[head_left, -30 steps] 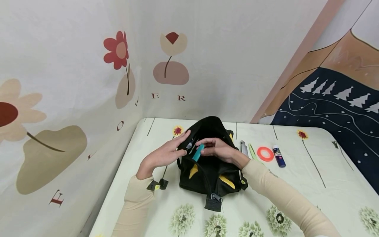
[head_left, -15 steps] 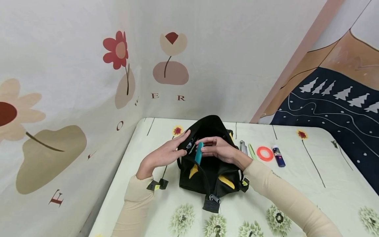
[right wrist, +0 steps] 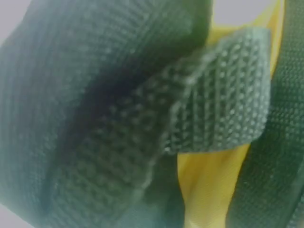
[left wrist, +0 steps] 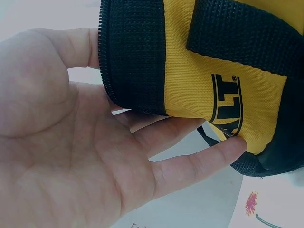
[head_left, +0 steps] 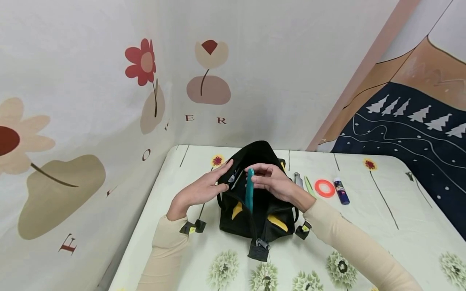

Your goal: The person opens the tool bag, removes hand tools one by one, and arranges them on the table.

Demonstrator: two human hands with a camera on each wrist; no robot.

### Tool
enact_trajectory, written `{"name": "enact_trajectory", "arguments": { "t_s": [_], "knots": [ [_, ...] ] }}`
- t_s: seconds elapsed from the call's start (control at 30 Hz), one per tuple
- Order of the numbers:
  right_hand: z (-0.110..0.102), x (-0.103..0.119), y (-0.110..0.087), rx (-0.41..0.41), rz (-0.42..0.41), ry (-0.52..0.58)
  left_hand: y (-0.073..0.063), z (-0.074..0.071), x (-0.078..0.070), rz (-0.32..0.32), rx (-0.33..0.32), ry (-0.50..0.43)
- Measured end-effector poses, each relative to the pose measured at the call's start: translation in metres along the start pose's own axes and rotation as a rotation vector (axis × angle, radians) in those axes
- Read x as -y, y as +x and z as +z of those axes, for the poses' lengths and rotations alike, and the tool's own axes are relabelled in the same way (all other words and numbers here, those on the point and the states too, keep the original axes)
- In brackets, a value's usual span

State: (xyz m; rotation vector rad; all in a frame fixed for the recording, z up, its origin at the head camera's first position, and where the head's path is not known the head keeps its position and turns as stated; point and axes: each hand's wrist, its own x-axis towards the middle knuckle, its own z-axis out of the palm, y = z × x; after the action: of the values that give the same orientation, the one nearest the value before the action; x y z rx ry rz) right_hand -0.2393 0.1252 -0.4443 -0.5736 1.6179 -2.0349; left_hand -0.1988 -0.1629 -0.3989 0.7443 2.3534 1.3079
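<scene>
A black and yellow tool bag [head_left: 229,222] stands on the table with its zippered mouth spread wide. My left hand [head_left: 202,188] holds the left rim between thumb and fingers. In the left wrist view, that hand [left wrist: 80,137] has its thumb at the zipper edge and its fingers along the yellow side. My right hand [head_left: 274,182] pinches a long, slim teal object [head_left: 249,192] over the bag's mouth. The teal object points nearly upright, its lower end inside the opening; its kind I cannot tell. The right wrist view is filled by the bag's webbing strap [right wrist: 218,99], the hand hidden.
Right of the bag lie a grey metallic tool [head_left: 298,179], a thin green item [head_left: 308,186], a roll of orange tape [head_left: 318,188] and a blue glue stick [head_left: 341,192]. Patterned fabric walls [head_left: 269,81] rise behind and left of the table.
My right hand has risen slightly and shifted right, bringing the teal object from a slant to nearly upright, with more of it showing. The left hand stays on the rim.
</scene>
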Motion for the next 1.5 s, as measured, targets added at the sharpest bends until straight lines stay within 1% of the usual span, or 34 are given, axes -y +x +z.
{"name": "enact_trajectory", "arguments": {
  "t_s": [0.13, 0.2, 0.37, 0.47, 0.63, 0.87, 1.13, 1.37, 1.5],
  "knots": [
    [0.002, 0.004, -0.004, -0.022, -0.049, -0.011, 0.0, 0.0, 0.0, -0.003, -0.001, -0.001],
    [0.003, 0.007, -0.006, -0.041, -0.076, -0.036, 0.0, 0.0, -0.001, -0.006, -0.001, -0.004],
    [0.008, 0.014, -0.01, -0.122, -0.135, -0.096, 0.001, 0.001, 0.0, -0.006, -0.002, -0.005],
    [0.011, 0.018, -0.012, -0.167, -0.177, -0.111, 0.001, 0.001, 0.0, -0.005, -0.001, -0.001],
    [0.015, 0.02, -0.014, -0.212, -0.234, -0.12, 0.0, 0.0, 0.001, -0.004, -0.003, 0.008],
    [0.015, 0.016, -0.016, -0.246, -0.24, -0.12, 0.0, 0.001, 0.002, -0.001, -0.004, 0.0],
    [0.013, 0.014, -0.017, -0.265, -0.26, -0.142, 0.0, 0.001, 0.0, -0.001, -0.004, 0.002],
    [0.015, 0.015, -0.019, -0.357, -0.276, -0.169, 0.0, 0.001, 0.0, -0.002, -0.006, 0.007],
    [0.016, 0.016, -0.021, -0.387, -0.284, -0.19, 0.0, 0.001, 0.001, -0.002, -0.004, 0.005]
  ]
}}
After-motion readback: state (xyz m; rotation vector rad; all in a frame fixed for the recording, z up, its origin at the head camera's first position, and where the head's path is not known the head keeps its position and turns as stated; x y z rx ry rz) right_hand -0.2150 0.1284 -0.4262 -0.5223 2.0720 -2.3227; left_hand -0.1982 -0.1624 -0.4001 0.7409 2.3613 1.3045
